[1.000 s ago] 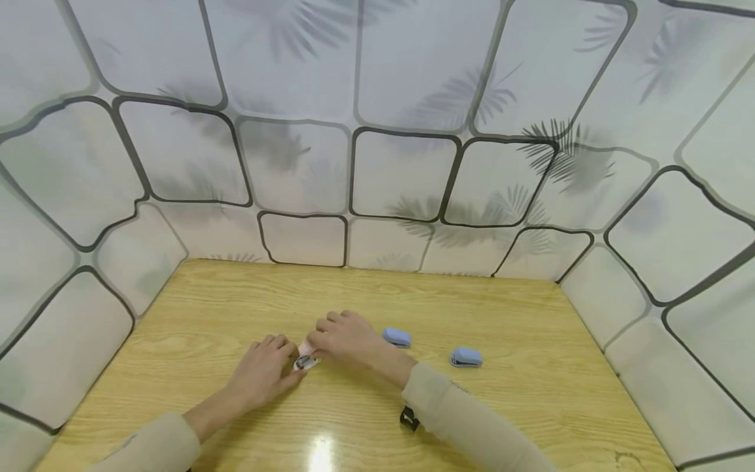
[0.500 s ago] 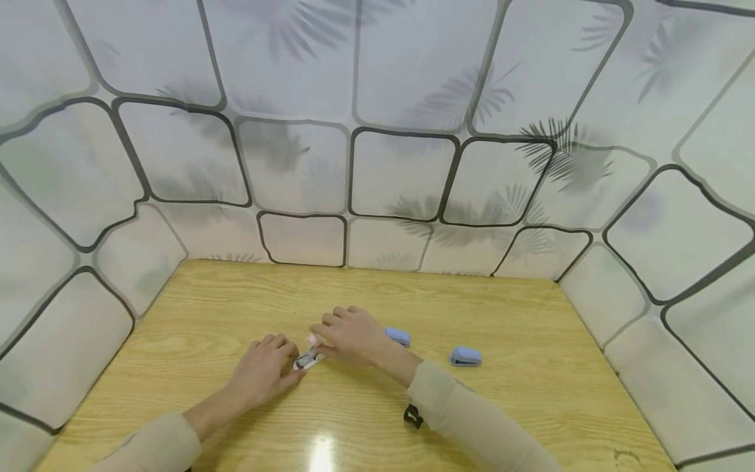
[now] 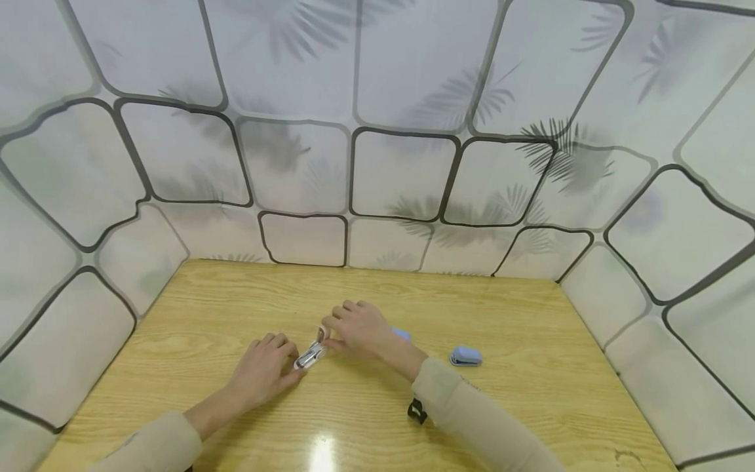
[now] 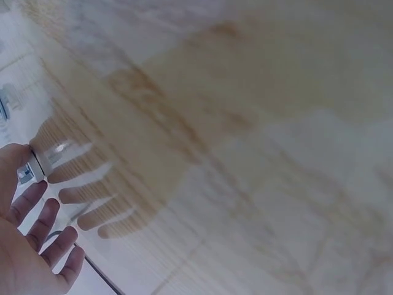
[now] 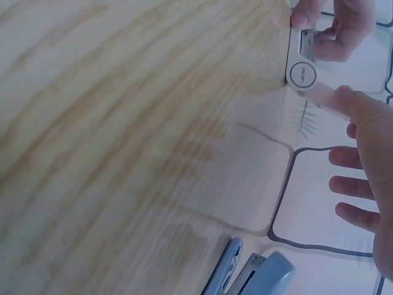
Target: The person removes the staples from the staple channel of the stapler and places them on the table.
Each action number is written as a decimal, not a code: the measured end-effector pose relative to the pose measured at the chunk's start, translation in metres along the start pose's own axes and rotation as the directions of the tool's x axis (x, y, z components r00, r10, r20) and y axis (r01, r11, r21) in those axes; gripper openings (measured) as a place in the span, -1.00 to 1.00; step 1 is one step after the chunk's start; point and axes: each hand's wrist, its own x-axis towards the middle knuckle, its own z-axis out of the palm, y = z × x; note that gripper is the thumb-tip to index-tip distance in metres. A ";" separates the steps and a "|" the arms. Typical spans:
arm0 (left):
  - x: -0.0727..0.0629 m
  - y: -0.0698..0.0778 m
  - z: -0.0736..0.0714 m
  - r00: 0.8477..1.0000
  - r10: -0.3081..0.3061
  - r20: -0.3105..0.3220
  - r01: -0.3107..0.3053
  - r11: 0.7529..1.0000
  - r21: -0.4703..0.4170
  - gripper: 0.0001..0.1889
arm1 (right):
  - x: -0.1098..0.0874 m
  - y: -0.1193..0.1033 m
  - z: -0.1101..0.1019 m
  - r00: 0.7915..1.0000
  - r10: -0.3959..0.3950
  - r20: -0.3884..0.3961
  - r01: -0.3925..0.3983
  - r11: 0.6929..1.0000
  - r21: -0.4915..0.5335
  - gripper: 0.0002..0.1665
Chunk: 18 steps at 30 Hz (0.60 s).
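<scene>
The white stapler (image 3: 309,355) lies on the wooden table (image 3: 253,298), a little toward the left edge from the middle and well out from the back edge. The left hand (image 3: 259,373) pinches one end of it between thumb and forefinger; its other fingers are spread apart. The right hand (image 3: 360,328) pinches the pale cover (image 3: 323,333) at the opposite end, mainly with thumb and forefinger. The cover stands away from the body, so the metal channel along the top is exposed; whether staples lie inside is too small to tell.

The step in hand seems to be swinging the cover by its round end while the left hand anchors the body. The next move appears to call for a firm left pinch and careful right-hand control of the cover, since so light a body could twist or slide.

Two more staplers lie toward the table's right edge. The first blue stapler (image 3: 402,333) is partly hidden behind the right wrist; the second blue stapler (image 3: 466,356) sits farther right, in plain sight. Neither is held. Beyond the back edge rises a patterned cloth (image 3: 407,177).
</scene>
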 end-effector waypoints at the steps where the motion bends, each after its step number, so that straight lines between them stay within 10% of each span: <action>1: 0.000 0.000 0.000 1.000 -0.002 0.002 0.002 1.000 -0.001 -0.70 | 0.000 0.001 0.001 1.000 0.005 0.004 -0.005 1.000 0.000 -0.48; 18: -0.001 -0.003 0.001 1.000 -0.019 -0.006 0.019 1.000 -0.013 -0.69 | 0.004 0.014 0.011 0.991 0.070 0.118 -0.076 0.996 0.052 -0.42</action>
